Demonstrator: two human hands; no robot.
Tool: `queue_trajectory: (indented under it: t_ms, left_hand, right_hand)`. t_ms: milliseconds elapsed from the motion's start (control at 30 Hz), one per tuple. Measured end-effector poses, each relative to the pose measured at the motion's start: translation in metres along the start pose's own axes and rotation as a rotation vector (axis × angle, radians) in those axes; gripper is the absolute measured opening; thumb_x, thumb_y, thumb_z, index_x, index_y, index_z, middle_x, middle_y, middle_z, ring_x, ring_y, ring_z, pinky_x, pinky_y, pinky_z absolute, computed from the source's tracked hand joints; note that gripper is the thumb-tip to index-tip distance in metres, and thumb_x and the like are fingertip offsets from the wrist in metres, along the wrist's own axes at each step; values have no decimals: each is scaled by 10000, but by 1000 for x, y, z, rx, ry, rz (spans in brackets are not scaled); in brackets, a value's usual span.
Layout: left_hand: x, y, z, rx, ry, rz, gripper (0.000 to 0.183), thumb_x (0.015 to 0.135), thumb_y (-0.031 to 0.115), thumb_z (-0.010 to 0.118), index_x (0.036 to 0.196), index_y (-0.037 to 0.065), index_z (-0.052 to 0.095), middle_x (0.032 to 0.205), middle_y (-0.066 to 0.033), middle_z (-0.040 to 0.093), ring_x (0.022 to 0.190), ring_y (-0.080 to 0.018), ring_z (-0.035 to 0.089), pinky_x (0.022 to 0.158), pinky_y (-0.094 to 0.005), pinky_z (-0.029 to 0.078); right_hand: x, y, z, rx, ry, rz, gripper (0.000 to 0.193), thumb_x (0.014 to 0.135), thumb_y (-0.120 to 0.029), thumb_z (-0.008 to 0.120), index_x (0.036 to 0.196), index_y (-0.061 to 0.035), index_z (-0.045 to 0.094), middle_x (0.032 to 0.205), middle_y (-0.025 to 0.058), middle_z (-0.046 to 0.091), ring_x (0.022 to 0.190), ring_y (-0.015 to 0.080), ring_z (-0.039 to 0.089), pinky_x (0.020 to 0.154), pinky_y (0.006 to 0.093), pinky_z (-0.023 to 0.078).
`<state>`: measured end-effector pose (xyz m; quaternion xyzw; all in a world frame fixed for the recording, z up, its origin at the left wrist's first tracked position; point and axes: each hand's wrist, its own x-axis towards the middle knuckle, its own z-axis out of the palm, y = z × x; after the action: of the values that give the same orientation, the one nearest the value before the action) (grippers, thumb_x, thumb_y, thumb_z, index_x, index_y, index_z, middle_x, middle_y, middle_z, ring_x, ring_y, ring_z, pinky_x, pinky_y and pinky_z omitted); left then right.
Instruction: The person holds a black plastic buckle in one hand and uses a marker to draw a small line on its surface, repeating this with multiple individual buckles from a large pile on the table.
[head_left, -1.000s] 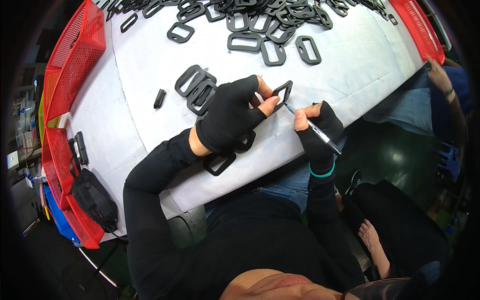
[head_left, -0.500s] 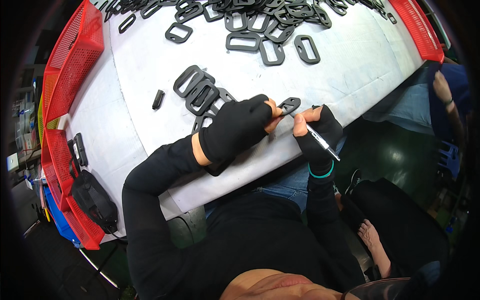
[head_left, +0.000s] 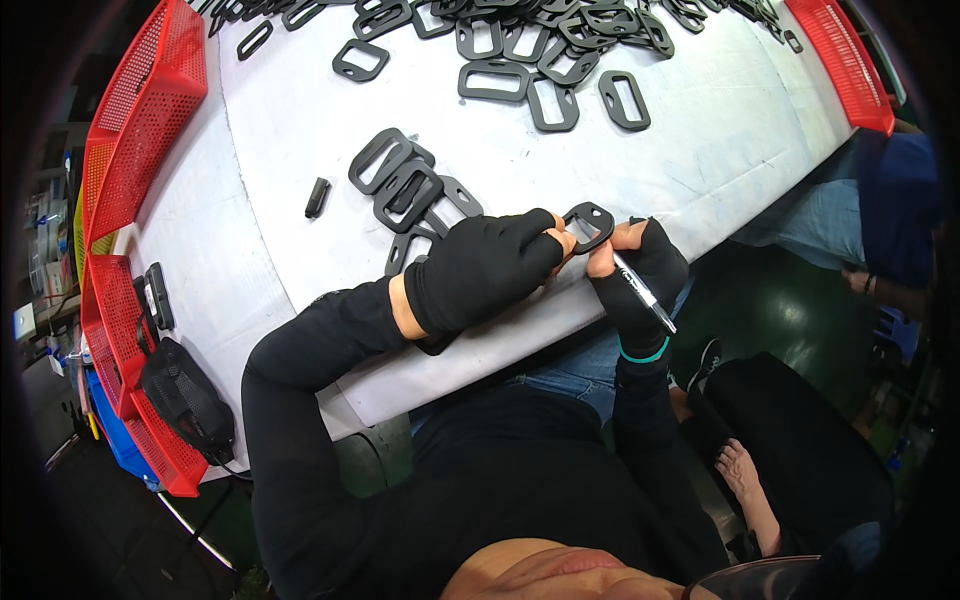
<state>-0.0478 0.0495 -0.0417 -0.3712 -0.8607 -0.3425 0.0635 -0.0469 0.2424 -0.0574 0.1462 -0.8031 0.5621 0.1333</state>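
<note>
My left hand [head_left: 492, 262], in a black fingerless glove, pinches a black frame-shaped part [head_left: 601, 219] with an oblong opening. The part is tilted up above the table's near edge. My right hand [head_left: 648, 262], gloved the same way, grips a marker [head_left: 648, 297] with a clear and white barrel, its rear end pointing down and right. The marker's tip is hidden near the part, so I cannot tell whether they touch. To the left of my left hand lies a small group of similar black parts [head_left: 409, 190]. Beyond them rests a black marker cap [head_left: 317, 198].
A large heap of black parts [head_left: 570, 62] spreads along the table's far side. Red perforated baskets [head_left: 150, 130] line the left edge, and another red basket [head_left: 845, 70] stands at the far right. A black pouch [head_left: 188, 400] lies at lower left. Another person's legs [head_left: 800, 215] show at right.
The held part has turned, so more of its face and opening now show. My left hand has moved slightly right and nearer, and the marker has shifted a little.
</note>
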Motion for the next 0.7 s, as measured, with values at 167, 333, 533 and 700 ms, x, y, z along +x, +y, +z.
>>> queue_trajectory:
  t_ms: [167,333,533,700]
  left_hand:
    - [2,0,0,-2,1,-23,280,731,22,670,984,52,555,902,-79,608,658,-212,610,529,-286,480]
    - [17,3,-12,-209,181,-269,137,773,128,709,804,42,607,710,-78,622,549,-155,576,498,-256,445]
    - [23,-21,-48,168,-15,-438,236,771,219,726,682,41,598,585,-59,592,476,-128,542,475,-252,422]
    - [22,-42,-45,107,224,-460,152,815,183,672,792,37,635,628,-49,605,512,-99,531,511,-237,425]
  right_hand:
    - [0,1,0,-2,-5,-7,108,721,-14,656,714,-16,547,581,50,551,494,116,521,478,249,412]
    - [1,0,-4,154,57,91,114,734,-22,645,700,-15,536,589,43,547,511,96,475,493,243,389]
    - [5,1,-8,379,117,151,199,795,-122,604,732,-26,442,586,73,530,488,94,443,476,215,363]
    - [5,0,-8,430,151,166,210,797,-139,614,734,-26,448,594,71,529,490,85,438,472,209,361]
